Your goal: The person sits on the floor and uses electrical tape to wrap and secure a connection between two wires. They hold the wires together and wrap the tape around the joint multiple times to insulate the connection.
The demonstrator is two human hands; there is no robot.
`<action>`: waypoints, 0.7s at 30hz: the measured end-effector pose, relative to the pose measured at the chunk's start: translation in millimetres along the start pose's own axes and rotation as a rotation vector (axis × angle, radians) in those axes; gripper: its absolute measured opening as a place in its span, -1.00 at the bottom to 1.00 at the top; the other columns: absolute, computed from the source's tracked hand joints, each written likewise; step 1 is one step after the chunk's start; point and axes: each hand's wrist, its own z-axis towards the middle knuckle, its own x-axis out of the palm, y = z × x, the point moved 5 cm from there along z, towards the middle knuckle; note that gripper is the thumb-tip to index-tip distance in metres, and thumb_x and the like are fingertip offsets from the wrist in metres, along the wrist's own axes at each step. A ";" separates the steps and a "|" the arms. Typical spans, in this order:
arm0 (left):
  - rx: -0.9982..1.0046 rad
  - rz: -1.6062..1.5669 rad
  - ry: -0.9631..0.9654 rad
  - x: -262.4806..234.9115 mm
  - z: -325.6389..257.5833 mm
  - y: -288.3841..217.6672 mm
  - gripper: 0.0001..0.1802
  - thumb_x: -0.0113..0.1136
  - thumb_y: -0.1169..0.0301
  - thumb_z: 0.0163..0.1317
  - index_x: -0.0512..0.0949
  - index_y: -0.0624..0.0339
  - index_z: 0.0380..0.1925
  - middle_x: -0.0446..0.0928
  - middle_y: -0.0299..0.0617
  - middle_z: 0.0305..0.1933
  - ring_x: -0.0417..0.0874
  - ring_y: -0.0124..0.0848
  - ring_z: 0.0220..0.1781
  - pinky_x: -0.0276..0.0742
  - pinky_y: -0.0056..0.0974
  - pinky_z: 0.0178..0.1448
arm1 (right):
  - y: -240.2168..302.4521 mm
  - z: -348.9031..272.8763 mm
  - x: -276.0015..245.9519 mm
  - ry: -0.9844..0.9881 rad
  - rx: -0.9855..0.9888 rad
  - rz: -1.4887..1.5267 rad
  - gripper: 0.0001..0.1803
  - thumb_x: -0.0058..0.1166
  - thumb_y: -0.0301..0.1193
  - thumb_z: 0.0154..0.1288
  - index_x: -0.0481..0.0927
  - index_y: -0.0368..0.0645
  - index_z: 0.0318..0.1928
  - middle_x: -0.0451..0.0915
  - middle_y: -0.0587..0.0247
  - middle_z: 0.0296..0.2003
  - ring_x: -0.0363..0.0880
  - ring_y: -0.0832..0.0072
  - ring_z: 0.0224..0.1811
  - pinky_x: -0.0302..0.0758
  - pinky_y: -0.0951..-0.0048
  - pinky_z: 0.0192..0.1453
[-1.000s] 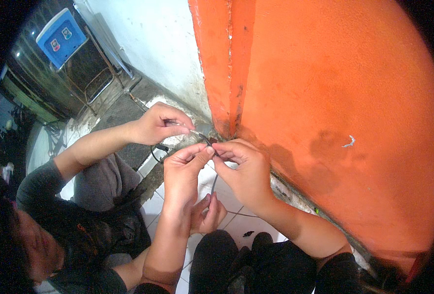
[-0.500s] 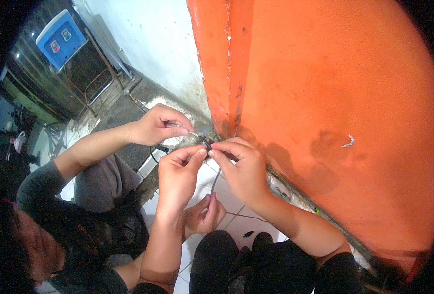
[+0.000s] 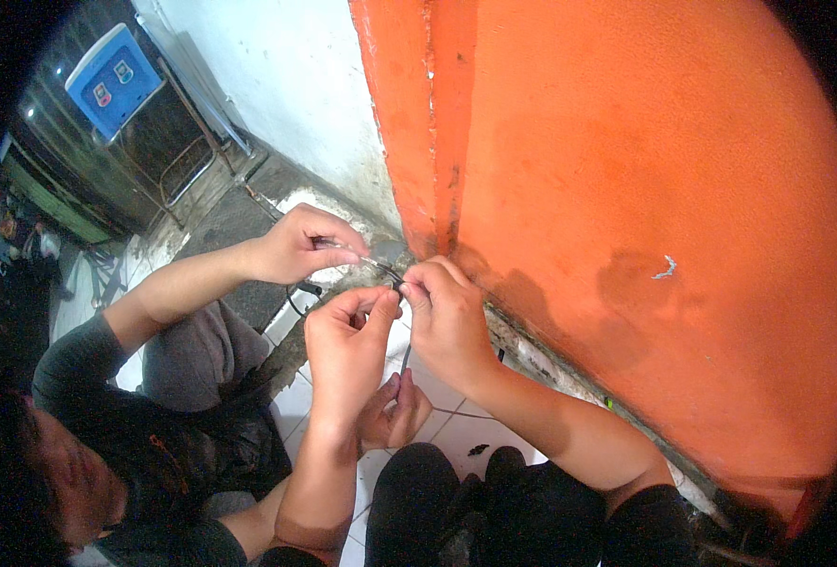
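In the middle of the view, my left hand (image 3: pixel 345 345) is closed in a pinch, thumb against forefinger, on a thin dark cable (image 3: pixel 406 356). My right hand (image 3: pixel 448 317) pinches the same dark strands (image 3: pixel 389 271) right beside it, thumb and fingers together. What exactly lies between my fingertips is mostly hidden. From the left, a co-worker's hand (image 3: pixel 310 248) holds a thin light-and-dark piece whose end reaches my fingertips. Below my left hand, the co-worker's other hand (image 3: pixel 397 413) grips the cable lower down, partly behind my forearm.
An orange wall (image 3: pixel 626 170) rises close on the right, meeting a white wall (image 3: pixel 276 85). The co-worker (image 3: pixel 144 454) crouches at the left. A black-ended cord (image 3: pixel 311 289) hangs behind the hands. White floor tiles (image 3: pixel 456 439) lie below; a blue box (image 3: pixel 116 80) stands far left.
My right hand has shifted slightly left and up, its fingers now more curled at the strands. My left hand and the co-worker's hands have barely moved.
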 end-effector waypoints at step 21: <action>-0.184 -0.144 -0.010 -6.6 -1.4 -6.2 -0.81 0.35 0.41 0.27 0.70 0.38 -0.37 0.65 -0.26 -0.52 0.52 -0.67 -0.45 0.41 -0.48 -0.40 | 13.7 -8.6 -13.3 -0.030 -0.042 0.091 -0.83 0.25 -0.61 0.14 0.70 -0.30 -0.21 0.66 0.09 -0.28 0.68 0.23 -0.25 0.57 0.35 -0.13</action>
